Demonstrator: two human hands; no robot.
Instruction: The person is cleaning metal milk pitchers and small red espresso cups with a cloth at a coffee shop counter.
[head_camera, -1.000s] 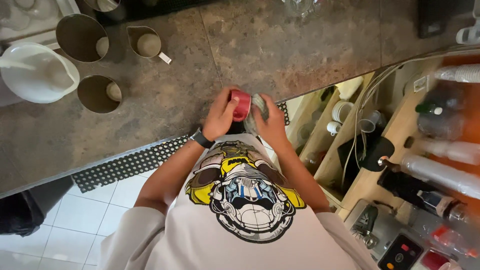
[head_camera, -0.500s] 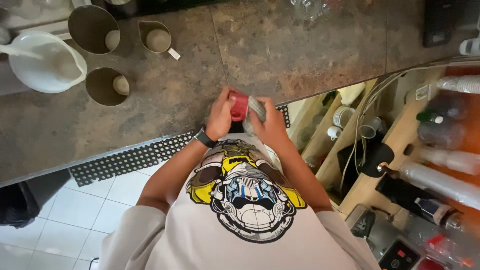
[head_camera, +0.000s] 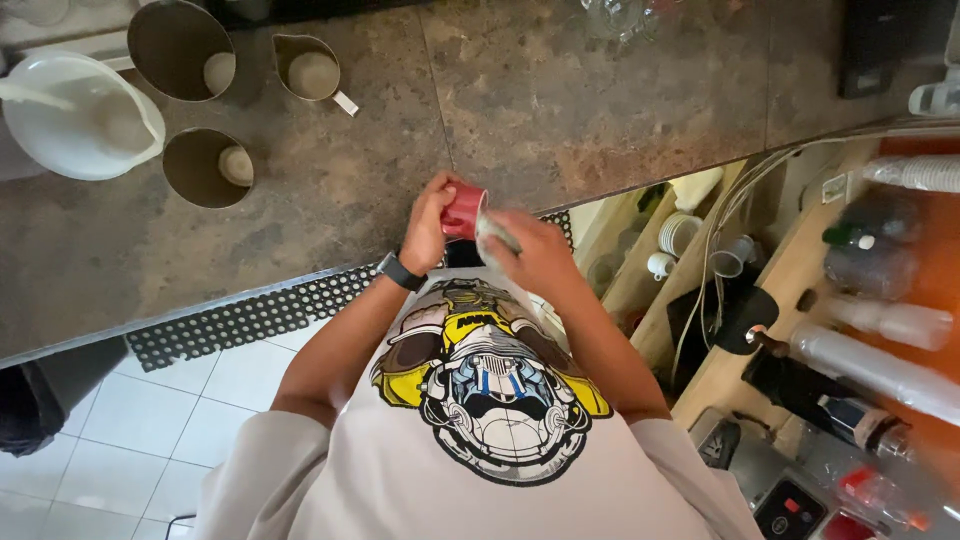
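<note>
My left hand (head_camera: 428, 228), with a dark watch on the wrist, grips a small red cup (head_camera: 463, 212) tipped on its side over the front edge of the brown stone counter (head_camera: 560, 110). Pressed against the cup's open end is my right hand (head_camera: 537, 257), closed around a pale cloth (head_camera: 493, 233). The right hand is blurred. Both hands are held close in front of my chest, above a white shirt with a yellow and blue graphic.
Three metal pitchers (head_camera: 180, 48) (head_camera: 208, 167) (head_camera: 310, 68) and a white jug (head_camera: 80, 118) stand at the counter's far left. A black perforated mat (head_camera: 240, 315) runs below the counter edge. Shelves with white cups (head_camera: 680, 232) and bottles (head_camera: 880, 250) lie to the right.
The red cup stays in my left hand. My right hand with the cloth has shifted around the cup's mouth. The view has drifted, so the pitchers sit slightly lower and further right.
</note>
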